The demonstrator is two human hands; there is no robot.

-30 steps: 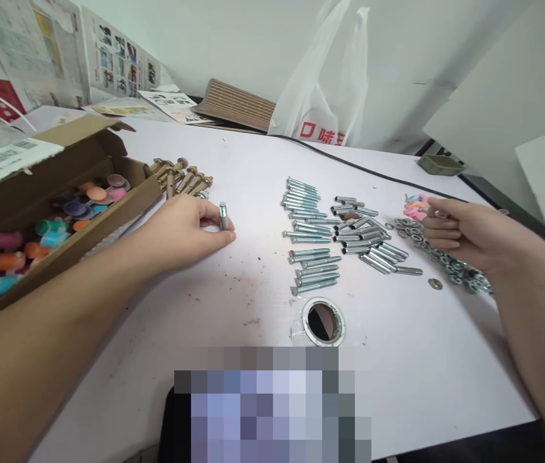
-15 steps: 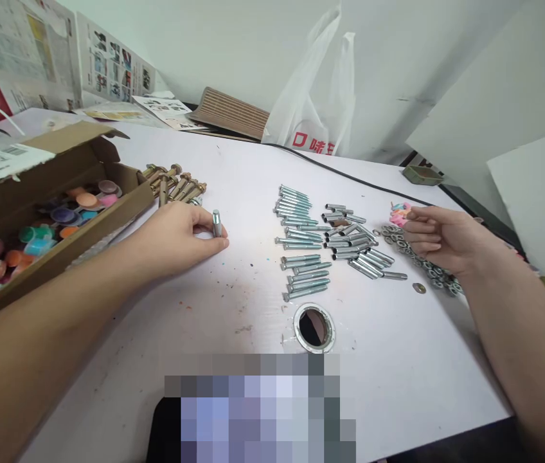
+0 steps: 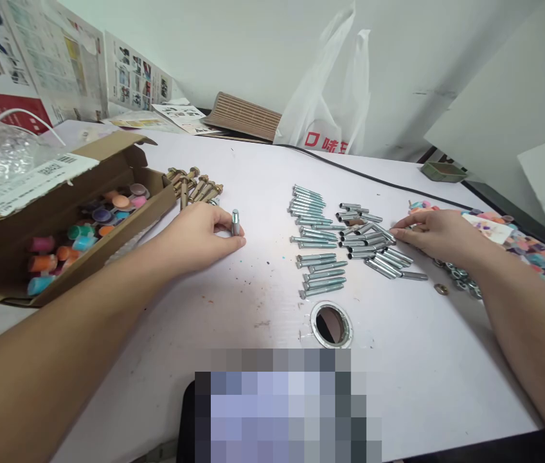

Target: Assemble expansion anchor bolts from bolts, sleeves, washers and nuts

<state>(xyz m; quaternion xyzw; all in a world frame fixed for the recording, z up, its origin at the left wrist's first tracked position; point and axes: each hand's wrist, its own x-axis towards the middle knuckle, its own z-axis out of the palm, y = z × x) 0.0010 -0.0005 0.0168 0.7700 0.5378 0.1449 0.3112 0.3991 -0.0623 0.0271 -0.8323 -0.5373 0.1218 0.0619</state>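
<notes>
My left hand (image 3: 200,235) pinches a short silver bolt (image 3: 235,222) upright, with its head on top, near a pile of brass-coloured bolts (image 3: 200,186). Silver bolts (image 3: 321,276) lie in a loose column mid-table. Right of them are metal sleeves (image 3: 391,260) in a heap. My right hand (image 3: 434,235) reaches over the nuts (image 3: 460,280), its fingertips drawn together at the right edge of the sleeve heap; what they touch or hold is too small to make out. One loose washer (image 3: 441,289) lies just below that hand.
An open cardboard box (image 3: 157,186) of small coloured cups stands left. A ringed hole (image 3: 331,325) is near the front. A black cable (image 3: 364,178), a plastic bag (image 3: 321,116) and a green tray (image 3: 443,172) are at the back. Colourful pieces (image 3: 537,251) lie right.
My right hand has come down and reached in to the edge of the sleeves and nuts. My left hand still holds the bolt. The whole view has shifted, so things appear further right.
</notes>
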